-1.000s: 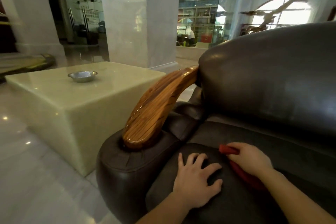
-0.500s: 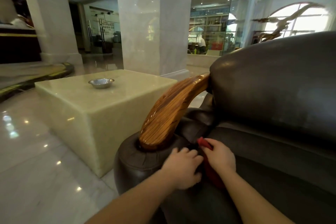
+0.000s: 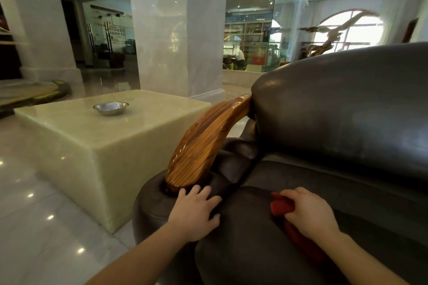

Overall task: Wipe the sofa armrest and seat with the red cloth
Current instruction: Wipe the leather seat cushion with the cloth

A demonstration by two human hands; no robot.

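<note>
A dark brown leather sofa fills the right half of the view, its seat cushion (image 3: 245, 243) low in front of me. A curved polished wooden armrest (image 3: 203, 143) rises from the padded leather arm (image 3: 150, 206) to the backrest (image 3: 342, 109). My left hand (image 3: 196, 213) lies flat with fingers spread on the leather arm, just below the wood's lower end. My right hand (image 3: 310, 213) presses the red cloth (image 3: 281, 206) onto the seat cushion; most of the cloth is hidden under the hand and wrist.
A pale green stone block table (image 3: 92, 146) stands left of the sofa with a small metal bowl (image 3: 110, 108) on top. A white marble pillar (image 3: 176, 28) rises behind it. Glossy marble floor (image 3: 34, 227) spreads at the left.
My right hand has slid the red cloth rightward from the gap by the armrest onto the seat. My left hand opened flat on the leather arm. The view shifted slightly.
</note>
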